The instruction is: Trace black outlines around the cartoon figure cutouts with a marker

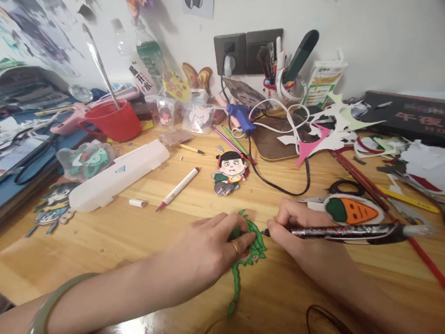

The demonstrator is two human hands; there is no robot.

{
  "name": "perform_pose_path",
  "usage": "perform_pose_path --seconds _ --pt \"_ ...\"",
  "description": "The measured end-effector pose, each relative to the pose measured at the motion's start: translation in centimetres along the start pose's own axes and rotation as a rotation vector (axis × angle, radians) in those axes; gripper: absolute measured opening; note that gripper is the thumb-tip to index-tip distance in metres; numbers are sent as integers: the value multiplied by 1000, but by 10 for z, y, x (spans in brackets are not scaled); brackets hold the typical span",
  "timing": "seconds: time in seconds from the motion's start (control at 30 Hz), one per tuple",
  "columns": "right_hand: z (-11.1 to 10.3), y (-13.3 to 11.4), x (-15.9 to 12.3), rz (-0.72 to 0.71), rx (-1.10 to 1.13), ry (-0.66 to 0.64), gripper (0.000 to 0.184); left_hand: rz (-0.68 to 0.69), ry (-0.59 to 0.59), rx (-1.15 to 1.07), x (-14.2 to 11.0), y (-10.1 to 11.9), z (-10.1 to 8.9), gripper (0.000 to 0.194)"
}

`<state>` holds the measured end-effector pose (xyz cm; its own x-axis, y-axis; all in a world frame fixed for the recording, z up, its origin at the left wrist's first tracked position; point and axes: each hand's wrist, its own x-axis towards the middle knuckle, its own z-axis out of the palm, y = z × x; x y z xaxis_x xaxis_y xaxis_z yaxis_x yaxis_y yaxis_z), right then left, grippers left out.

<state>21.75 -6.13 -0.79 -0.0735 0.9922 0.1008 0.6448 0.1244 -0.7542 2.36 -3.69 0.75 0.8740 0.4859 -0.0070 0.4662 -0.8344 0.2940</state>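
A green paper cutout [256, 248], leaf-like with a long curling tail, lies at the front middle of the table. My left hand [211, 246] presses it down with closed fingers, which hide part of it. My right hand [297, 246] grips a black patterned pen [341, 232]. The pen's dark tip touches or almost touches the cutout's right edge; I cannot tell which. Beyond my hands lies a cartoon-figure cutout [230, 173] with black hair. Just behind my right hand is an orange carrot cutout [355, 210].
An uncapped red marker [177, 189] and its cap [137, 202] lie beside a white pencil case [120, 176]. A red mug [113, 121] with a spoon stands at the back left. A blue glue gun [240, 117] with its cord and paper scraps [327, 129] lie behind.
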Motion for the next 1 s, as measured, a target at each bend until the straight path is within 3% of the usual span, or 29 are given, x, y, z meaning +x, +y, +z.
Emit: perform_pose_path --seconds 0.47,1.0 --pt "0 0 0 1 -14 22 24 -9 -8 26 0 0 0 26" --pt "0 1 -1 5 13 15 24 -61 -119 9 2 3 -4 32"
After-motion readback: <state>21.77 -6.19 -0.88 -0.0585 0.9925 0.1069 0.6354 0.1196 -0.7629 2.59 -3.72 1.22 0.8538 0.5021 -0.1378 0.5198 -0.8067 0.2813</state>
